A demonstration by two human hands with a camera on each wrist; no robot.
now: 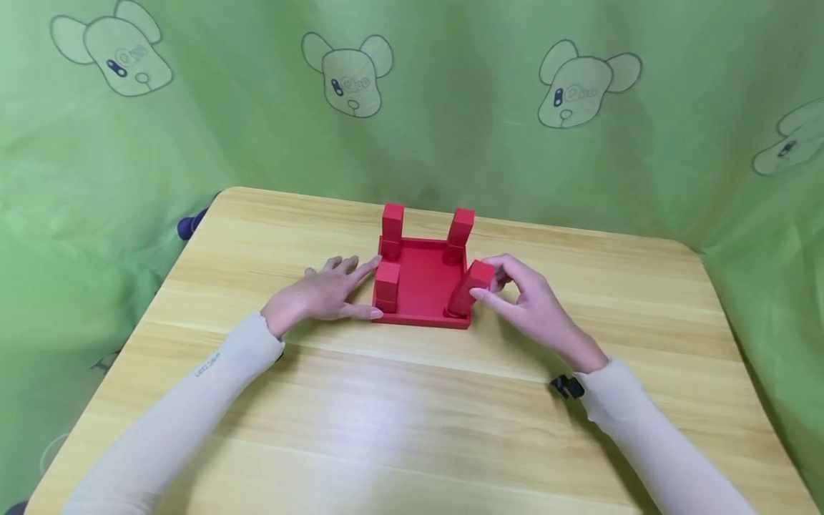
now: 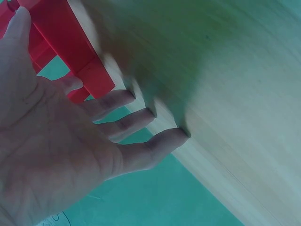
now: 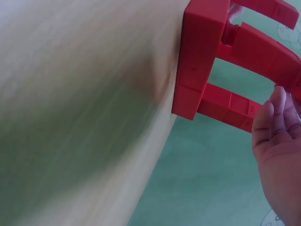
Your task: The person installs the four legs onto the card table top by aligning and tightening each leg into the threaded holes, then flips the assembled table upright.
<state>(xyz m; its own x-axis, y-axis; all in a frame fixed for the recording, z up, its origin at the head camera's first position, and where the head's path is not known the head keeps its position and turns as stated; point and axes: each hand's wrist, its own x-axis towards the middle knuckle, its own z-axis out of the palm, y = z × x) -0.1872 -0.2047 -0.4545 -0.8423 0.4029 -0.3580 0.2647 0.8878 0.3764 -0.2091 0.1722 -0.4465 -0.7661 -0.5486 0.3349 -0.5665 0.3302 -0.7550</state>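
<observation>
A red square base with a raised rim lies on the table, with several red block-like legs standing up at its corners. My right hand pinches the top of the near right leg between thumb and fingers. That leg tilts outward to the right; in the right wrist view the held leg sits at an angle to the base's side wall. My left hand is spread at the base's left side, thumb and index finger at the rim beside the near left leg. Its other fingers extend over the tabletop.
The wooden table has rounded far corners. Behind it hangs a green curtain with printed mouse-like heads. A dark purple object shows past the table's left edge. A small black device sits at the right wrist.
</observation>
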